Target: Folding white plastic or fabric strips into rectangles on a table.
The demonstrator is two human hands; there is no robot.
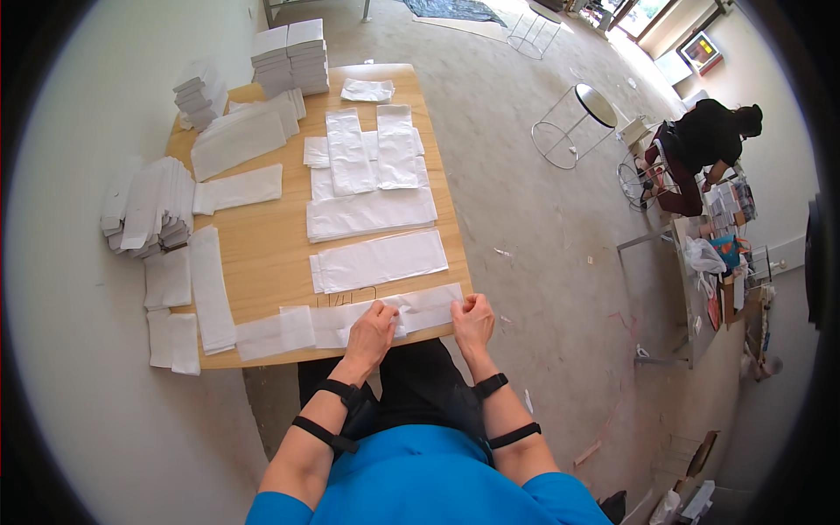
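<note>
A long strip of thin white paper [328, 324], made of overlapping folded pieces, lies along the near edge of the wooden table [262, 236]. My left hand [372, 331] is closed on the strip around its middle, where a small part of the paper stands up. At its right end, my right hand [473, 324] pinches the paper between thumb and fingers by the table's corner. Just beyond lies a flat white paper stack [381, 261], with dark handwriting on the wood between them. My fingertips are partly hidden behind the hands.
Tall stacks of folded white paper [289, 57] stand at the far left, and a fanned pile [157, 206] leans near the wall. More paper bundles [372, 214] lie across the table. A round stool [595, 105] and a seated person [709, 140] at a cluttered table are on the right.
</note>
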